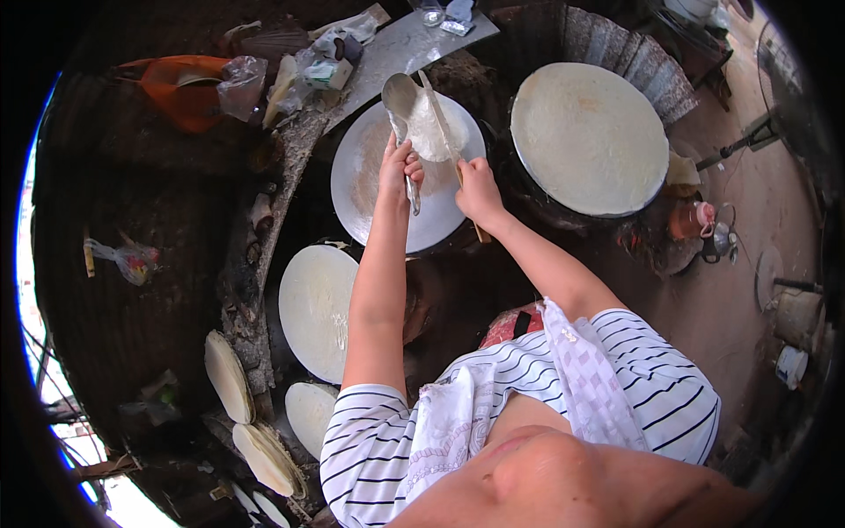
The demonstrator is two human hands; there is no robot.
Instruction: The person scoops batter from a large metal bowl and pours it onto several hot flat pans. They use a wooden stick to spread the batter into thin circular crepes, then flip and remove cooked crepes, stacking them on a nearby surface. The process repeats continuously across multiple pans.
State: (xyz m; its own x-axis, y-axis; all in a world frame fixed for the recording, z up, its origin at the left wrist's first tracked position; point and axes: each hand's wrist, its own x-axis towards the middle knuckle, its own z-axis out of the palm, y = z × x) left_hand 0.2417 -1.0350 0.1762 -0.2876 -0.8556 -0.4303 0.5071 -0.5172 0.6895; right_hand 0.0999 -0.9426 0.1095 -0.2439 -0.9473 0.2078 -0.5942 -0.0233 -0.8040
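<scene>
My left hand [399, 168] grips the handle of a metal ladle [400, 98]. The ladle's bowl is over the far half of a round griddle [353, 152]. In my right hand [478, 191] is a long, thin wooden spreader [436, 109], its blade slanting across the white batter [426, 142]. The batter lies on the griddle's far side, near the ladle. A grey-brown smear marks the griddle's left part. Whether the ladle holds batter I cannot tell.
Pale flatbread sheets cover a large griddle [587, 138] at right and another [320, 303] nearer me. Flatbread stacks [228, 379] stand lower left. A metal board [403, 56] lies behind. Embers [632, 243] glow at right near a kettle [718, 244] and a pink-capped jug [686, 221].
</scene>
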